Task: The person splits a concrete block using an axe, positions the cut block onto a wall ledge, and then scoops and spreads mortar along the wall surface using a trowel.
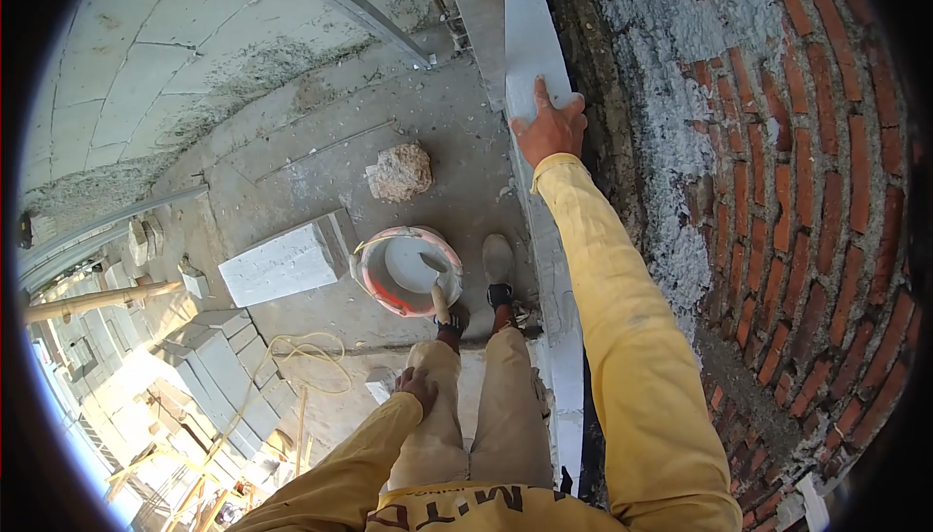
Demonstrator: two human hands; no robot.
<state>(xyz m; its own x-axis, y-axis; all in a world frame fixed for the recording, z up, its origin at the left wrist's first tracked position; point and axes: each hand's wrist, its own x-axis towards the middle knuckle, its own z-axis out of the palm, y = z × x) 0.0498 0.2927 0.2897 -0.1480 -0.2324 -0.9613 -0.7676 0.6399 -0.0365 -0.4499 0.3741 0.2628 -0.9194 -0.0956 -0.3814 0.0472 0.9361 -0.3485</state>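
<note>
Yellow shirt point(466, 508) foremost, right hand point(554, 129) grips smooth oblong white block point(531, 36), left hand point(418, 391) loose.

The block point(525, 36) is bluish white, the sleeves point(632, 328) yellow, the trousers point(510, 391) beige. Orange-red marks the whitish bucket point(377, 282); grey mortar lines patterned red bricks point(783, 206).

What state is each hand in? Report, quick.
Left hand: looks open, resting on the left trouser leg, nothing seen in it.
Right hand: spread on the white block; whether it grips cannot be told.
</note>
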